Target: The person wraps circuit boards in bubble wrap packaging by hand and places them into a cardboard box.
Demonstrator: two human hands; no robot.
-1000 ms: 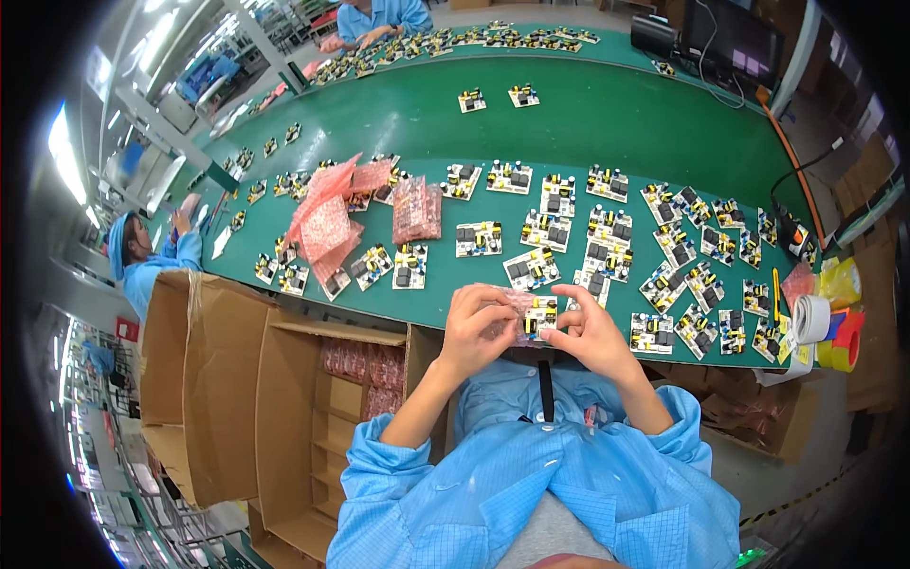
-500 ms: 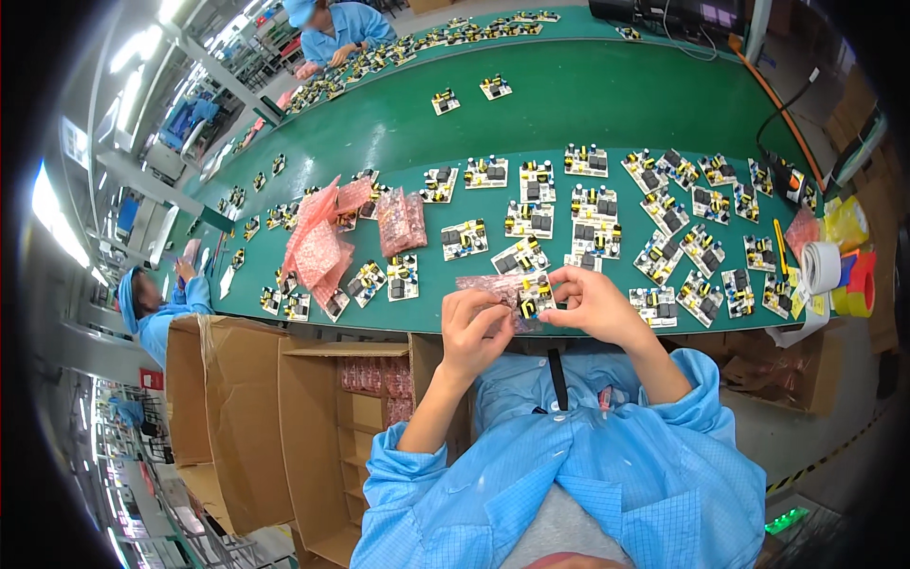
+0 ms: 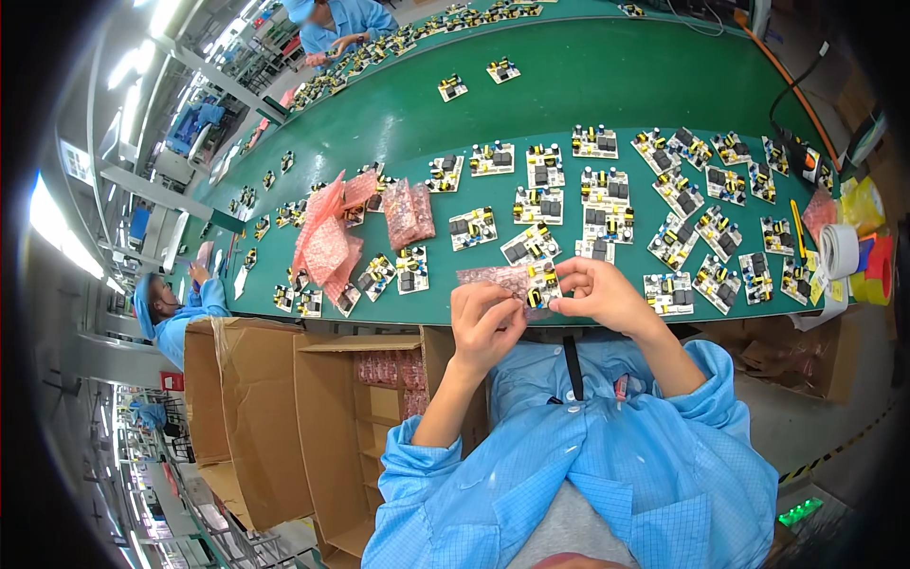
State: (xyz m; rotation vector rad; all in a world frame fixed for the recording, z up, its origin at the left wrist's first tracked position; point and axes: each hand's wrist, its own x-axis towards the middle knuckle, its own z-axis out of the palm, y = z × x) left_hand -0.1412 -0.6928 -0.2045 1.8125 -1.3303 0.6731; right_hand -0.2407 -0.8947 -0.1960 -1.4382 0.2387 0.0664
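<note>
At the near edge of the green table, my left hand [image 3: 485, 321] pinches a pink bubble-wrap bag [image 3: 495, 276]. My right hand [image 3: 605, 296] grips a small circuit board [image 3: 542, 284] with yellow and black parts by its right end. The board's left end meets the bag's mouth; fingers and film hide how far it sits inside. Just beyond my hands lies a loose circuit board [image 3: 531, 246]. Left of that, two bubble-wrapped packages [image 3: 408, 213] rest beside a heap of pink bubble-wrap bags [image 3: 325, 248].
Many circuit boards [image 3: 678, 194] spread across the green table [image 3: 569, 85]. White tape [image 3: 836, 254] and a yellow pen [image 3: 797, 226] lie at the right. A cardboard box [image 3: 318, 427] with wrapped packages stands below the left edge. Co-workers sit at the far side [image 3: 346, 24] and left [image 3: 171, 302].
The whole view has shifted slightly, so the table appears farther right. Both hands keep their grip on the bag and board, with only small finger movements.
</note>
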